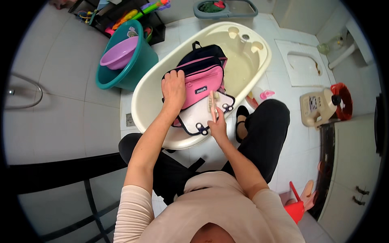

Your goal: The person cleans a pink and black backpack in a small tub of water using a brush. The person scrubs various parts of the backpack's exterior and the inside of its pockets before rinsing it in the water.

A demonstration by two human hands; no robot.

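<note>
Tiled floor (293, 141), cream tub (148, 103), seemingly wet, pink backpack (207, 77) inside

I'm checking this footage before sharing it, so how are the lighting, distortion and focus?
Head view: light is bright and fairly even across the tub and bag; head view: black vignetting swallows the corners, and the cabinet looks tilted near the rim; head view: the brush is recognizable, though its bristles look slightly soft.

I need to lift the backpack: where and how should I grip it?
Probably by the black loop, reaching in from the far side: it arches out at the far end of the backpack, clear of the left hand and right hand.
</note>
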